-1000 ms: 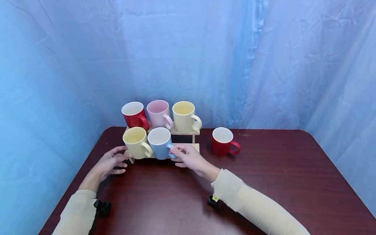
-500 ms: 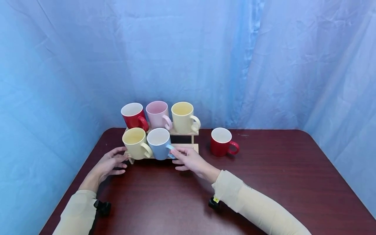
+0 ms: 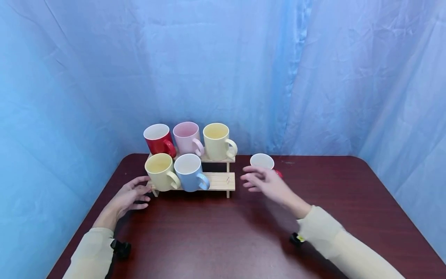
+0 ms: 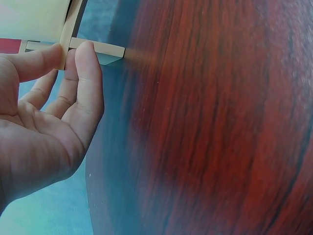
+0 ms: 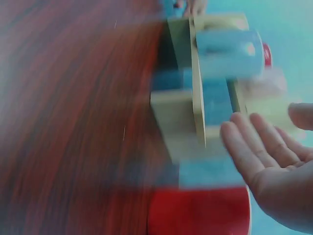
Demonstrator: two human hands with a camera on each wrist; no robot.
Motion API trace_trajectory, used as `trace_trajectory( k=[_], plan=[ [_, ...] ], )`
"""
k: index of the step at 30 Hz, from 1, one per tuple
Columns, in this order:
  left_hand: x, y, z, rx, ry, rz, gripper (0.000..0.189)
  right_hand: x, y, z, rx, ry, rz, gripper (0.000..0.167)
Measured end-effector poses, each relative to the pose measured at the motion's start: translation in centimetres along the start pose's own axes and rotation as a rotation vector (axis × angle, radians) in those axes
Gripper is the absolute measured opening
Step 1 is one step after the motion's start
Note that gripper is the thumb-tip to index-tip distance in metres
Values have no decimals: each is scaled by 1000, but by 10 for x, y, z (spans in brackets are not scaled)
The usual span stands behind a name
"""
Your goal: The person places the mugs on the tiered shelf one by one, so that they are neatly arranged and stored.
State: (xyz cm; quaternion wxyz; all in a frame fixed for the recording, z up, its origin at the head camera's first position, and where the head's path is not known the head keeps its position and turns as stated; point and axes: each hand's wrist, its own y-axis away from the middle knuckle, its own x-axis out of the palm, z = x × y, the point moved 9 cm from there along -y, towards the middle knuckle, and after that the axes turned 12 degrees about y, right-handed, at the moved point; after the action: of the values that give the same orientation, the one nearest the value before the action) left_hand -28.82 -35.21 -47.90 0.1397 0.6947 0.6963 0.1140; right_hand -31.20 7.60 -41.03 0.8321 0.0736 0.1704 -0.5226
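Observation:
A two-tier wooden rack bears several mugs. On its lower shelf stand a yellow mug at the left and a light blue mug beside it, handles to the right. My left hand is at the rack's left end; in the left wrist view its thumb and fingers pinch the end of the wooden board. My right hand holds nothing, its fingers loosely extended in the air. Behind it, partly hidden in the head view, a red mug with a white inside stands on the table.
Along the rack's upper shelf are a red mug, a pink mug and a yellow mug. The dark red wooden table lies in front. Blue curtains hang behind and at both sides.
My right hand has let go of the light blue mug's handle and moved right, in front of the red mug on the table. The blue mug stays on the lower shelf; my left hand keeps its place.

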Motion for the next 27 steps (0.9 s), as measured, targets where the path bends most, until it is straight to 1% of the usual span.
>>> trace_trajectory(
  k=[3, 6, 8, 9, 10, 12, 15, 18, 21, 27],
  plan=[
    [-1, 1, 0, -2, -6, 1, 64, -38, 12, -6, -35, 76, -111, 42],
    [-2, 1, -2, -1, -13, 1, 64, -71, 23, -15, -55, 182, -228, 39],
    [-2, 1, -2, -1, -16, 1, 64, -87, 27, -26, -38, 247, -278, 38],
    [-2, 1, -2, -3, -16, 0, 64, -92, 29, -32, -22, 272, -287, 39],
    [-2, 1, -2, -5, -15, -2, 64, -96, 30, -39, -1, 288, -284, 40],
    [-2, 1, -1, -7, -14, -4, 65, -99, 32, -54, 51, 289, -249, 45],
    [0, 1, 0, -5, -10, -2, 65, -94, 36, -77, 138, 228, -150, 53],
    [1, 1, 1, -4, -10, -2, 63, -86, 41, -95, 208, 159, -58, 59],
    [2, 2, 2, -11, -15, -4, 62, -81, 43, -103, 245, 98, -17, 62],
    [1, 2, -1, 3, -19, -7, 63, -81, 32, -101, 262, 68, 24, 59]
  ],
)
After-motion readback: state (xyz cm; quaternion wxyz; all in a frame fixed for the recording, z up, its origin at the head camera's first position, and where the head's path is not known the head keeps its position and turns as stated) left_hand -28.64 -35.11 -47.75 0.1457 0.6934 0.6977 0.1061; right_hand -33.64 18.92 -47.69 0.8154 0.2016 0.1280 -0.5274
